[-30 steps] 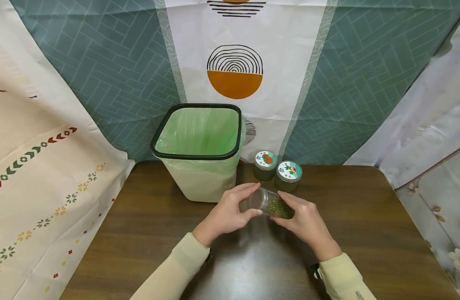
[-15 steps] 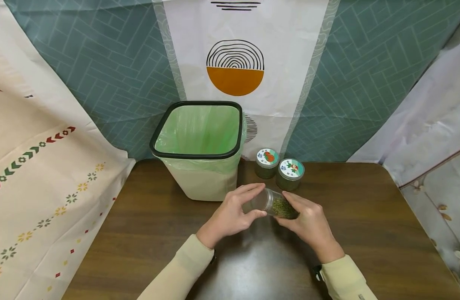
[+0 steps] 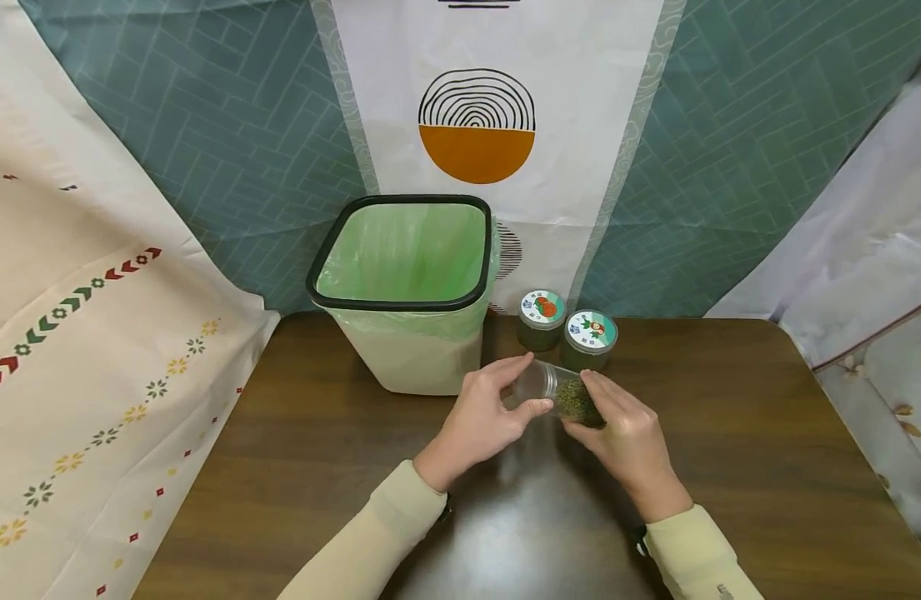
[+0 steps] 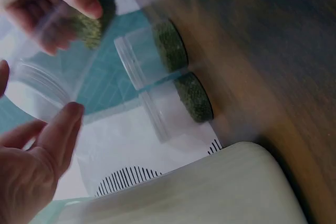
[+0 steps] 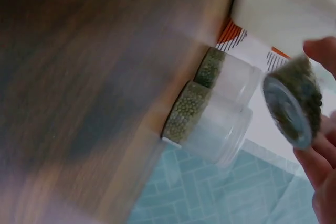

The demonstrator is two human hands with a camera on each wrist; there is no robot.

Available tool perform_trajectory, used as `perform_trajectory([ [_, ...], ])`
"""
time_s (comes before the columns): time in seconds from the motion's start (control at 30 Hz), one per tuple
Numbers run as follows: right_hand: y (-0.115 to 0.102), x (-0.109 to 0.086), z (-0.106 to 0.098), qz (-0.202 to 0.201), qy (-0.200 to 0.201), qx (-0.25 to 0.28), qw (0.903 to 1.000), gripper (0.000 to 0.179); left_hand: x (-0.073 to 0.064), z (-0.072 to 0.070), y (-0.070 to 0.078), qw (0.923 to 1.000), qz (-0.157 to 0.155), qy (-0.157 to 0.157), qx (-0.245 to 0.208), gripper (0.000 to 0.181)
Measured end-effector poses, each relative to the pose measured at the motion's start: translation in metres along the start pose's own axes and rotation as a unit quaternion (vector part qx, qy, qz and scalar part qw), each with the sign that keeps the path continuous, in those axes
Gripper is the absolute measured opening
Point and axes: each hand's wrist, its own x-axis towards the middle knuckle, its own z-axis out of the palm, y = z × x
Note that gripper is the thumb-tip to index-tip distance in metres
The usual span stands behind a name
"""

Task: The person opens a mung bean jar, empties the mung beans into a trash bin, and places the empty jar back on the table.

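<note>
Both hands hold a clear plastic jar [image 3: 578, 401] of small green beans, tilted on its side above the table. My left hand [image 3: 486, 421] has its thumb and fingers on opposite sides of the ringed clear end. Around the bean-filled base curl the thumb and fingers of my right hand [image 3: 627, 433]. In the left wrist view the jar's ringed end [image 4: 44, 85] lies between left thumb and fingertips. The right wrist view shows its round base [image 5: 287, 111] beside the right fingers. Two similar lidded jars, one with a tomato-like picture [image 3: 543, 308] and one with a cartoon figure [image 3: 591, 331], stand behind.
A pale bin [image 3: 430, 354] with a black rim and green liner bag stands at the back left of the brown wooden table [image 3: 340, 450]. A patterned teal and white cloth [image 3: 618, 208] hangs right behind the table's far edge.
The head view has shifted slightly, so the bin and standing jars appear a little higher and further right. Both hands keep the same hold on the tilted jar.
</note>
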Motion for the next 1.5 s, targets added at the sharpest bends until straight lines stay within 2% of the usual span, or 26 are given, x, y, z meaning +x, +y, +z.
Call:
perform_trajectory([
  [0.03,0.001,0.001,-0.002,0.009,-0.011,0.005,0.9999,0.073,0.002,-0.001,0.001,0.9998,-0.007,-0.012,0.011,0.068],
  [0.1,0.003,0.003,-0.006,0.026,-0.039,0.017,0.9988,0.073,0.006,-0.006,0.003,0.9978,-0.002,-0.043,0.05,0.074],
  [0.2,0.005,0.008,-0.012,0.043,-0.07,0.029,0.9962,0.074,0.01,-0.016,0.001,0.9905,0.033,-0.095,0.094,0.08],
  [0.3,0.005,0.013,-0.016,0.046,-0.081,0.034,0.995,0.073,0.013,-0.024,-0.003,0.984,0.067,-0.123,0.11,0.077],
  [0.43,0.004,0.015,-0.017,0.039,-0.087,0.04,0.9947,0.073,0.014,-0.023,-0.007,0.9795,0.087,-0.115,0.14,0.07],
  [0.53,0.001,0.014,-0.017,0.04,-0.09,0.043,0.9942,0.073,0.012,-0.022,-0.009,0.9762,0.09,-0.11,0.163,0.074],
  [0.73,0.001,0.015,-0.018,0.048,-0.081,0.045,0.9945,0.072,0.013,-0.02,-0.007,0.9762,0.09,-0.097,0.172,0.074],
  [1.2,0.004,0.009,-0.013,0.018,-0.048,0.023,0.9984,0.071,0.012,-0.009,0.003,0.9856,0.035,-0.057,0.156,0.062],
  [1.27,0.005,0.01,-0.013,0.009,-0.038,0.016,0.9991,0.072,0.014,-0.007,0.005,0.9896,0.004,-0.048,0.136,0.058],
  [1.33,0.005,0.011,-0.011,-0.004,-0.032,0.006,0.9995,0.071,0.016,-0.005,0.007,0.9924,-0.044,-0.042,0.107,0.056],
  [1.43,0.005,0.012,-0.009,-0.014,-0.029,0.002,0.9995,0.071,0.02,-0.006,0.009,0.9906,-0.115,-0.038,0.065,0.059],
  [1.5,0.004,0.013,-0.009,-0.01,-0.034,0.007,0.9994,0.071,0.021,-0.008,0.009,0.9888,-0.134,-0.045,0.047,0.06],
])
